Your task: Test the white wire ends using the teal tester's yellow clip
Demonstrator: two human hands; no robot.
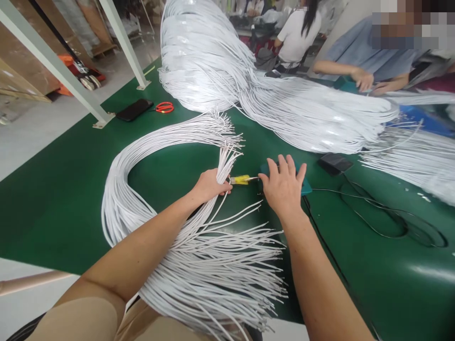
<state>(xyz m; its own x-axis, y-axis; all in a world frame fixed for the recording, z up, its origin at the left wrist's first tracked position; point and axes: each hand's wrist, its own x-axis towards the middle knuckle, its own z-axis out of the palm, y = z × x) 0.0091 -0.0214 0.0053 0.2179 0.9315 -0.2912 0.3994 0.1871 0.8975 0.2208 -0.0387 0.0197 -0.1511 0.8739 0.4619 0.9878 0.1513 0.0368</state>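
1. Head view: my left hand (211, 184) is closed around a small bunch of white cables (223, 163), thumb folded over it, the tips sticking up past my grip.
2. My right hand (284, 187) is spread wide, palm down, over a teal block (306, 188). I see nothing gripped in it; whether my palm presses on the block, I can't tell.
3. The bunch stands between the long hank (121, 189) curving on my left and the teal block on my right, above the green table (64, 203).
4. Just beside my left thumb is a yellow piece (240, 180), with a thin rod (253, 178) running from it towards my right thumb. I can't tell whether that thumb touches the rod.
5. I judge the cables springy but bendable: each light alone, the whole hank heavier and likely to drag on the part I hold.
6. Their smooth-looking skins could slide against each other, so I'd want a firm, even pinch.
7. Close below the tips seems the best hold; gripped far back, they'd probably fan out like the loose ends (249, 265) nearer my body.
8. The tips look thin and may bend or snag, so I'd keep my fingers off them.
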